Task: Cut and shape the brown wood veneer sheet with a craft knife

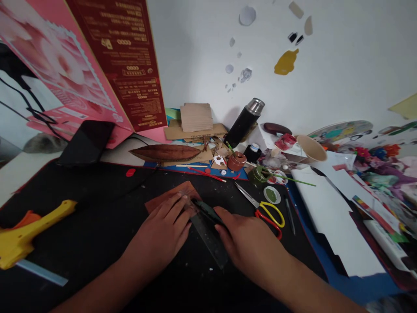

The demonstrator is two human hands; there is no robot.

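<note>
A brown sheet (159, 201) lies on the black mat (114, 204) in the middle of the view. Across its right part runs a clear ruler (210, 243), slanting down toward the right. My left hand (166, 221) lies over the sheet and the ruler, fingers spread and pressing down. In my right hand (244, 234) is a dark cutter (208, 211), gripped between thumb and fingers, its tip beside the ruler's edge near my left fingertips. The exact contact of the tip is hidden.
Scissors (260, 204) with yellow and red handles lie to the right, near an open green paint jar (258, 176). A yellow glue gun (29, 234) lies at left. Behind stand a black flask (243, 124), a brown leaf-shaped piece (166, 152) and cardboard scraps (196, 117).
</note>
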